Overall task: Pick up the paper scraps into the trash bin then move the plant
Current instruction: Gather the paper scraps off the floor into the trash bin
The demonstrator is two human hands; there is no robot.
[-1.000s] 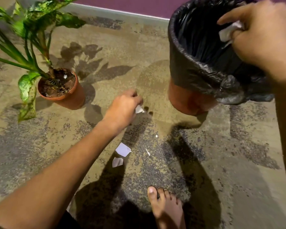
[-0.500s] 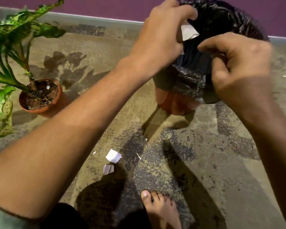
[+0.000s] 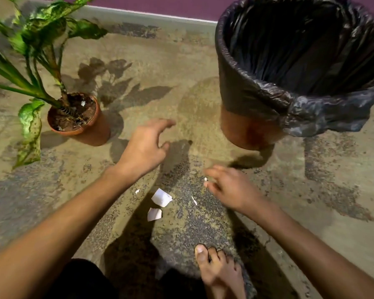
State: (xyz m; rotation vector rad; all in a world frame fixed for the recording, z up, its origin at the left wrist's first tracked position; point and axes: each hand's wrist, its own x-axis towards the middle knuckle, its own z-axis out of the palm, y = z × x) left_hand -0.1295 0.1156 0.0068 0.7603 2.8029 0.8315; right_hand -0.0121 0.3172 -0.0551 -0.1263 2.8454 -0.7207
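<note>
Two white paper scraps (image 3: 162, 197) (image 3: 154, 214) lie on the speckled floor between my forearms, with a thin sliver (image 3: 194, 200) to their right. My left hand (image 3: 145, 145) hovers above the floor with spread fingers and holds nothing. My right hand (image 3: 227, 186) is low, its thumb and fingertips apart on either side of a tiny scrap (image 3: 205, 179) on the floor. The trash bin (image 3: 246, 134), lined with a black bag, stands at the back right. The potted plant (image 3: 82, 130) stands at the back left, and a white bit lies on its soil.
My bare foot (image 3: 216, 270) rests on the floor just below the scraps. A purple wall with a pale skirting (image 3: 160, 15) runs along the back. Long green leaves (image 3: 30, 124) hang out over the floor at the left.
Both hands have come down from the bin's mouth to the floor. The scraps they held over the bin are gone from them. The right hand now reaches the tiny scrap.
</note>
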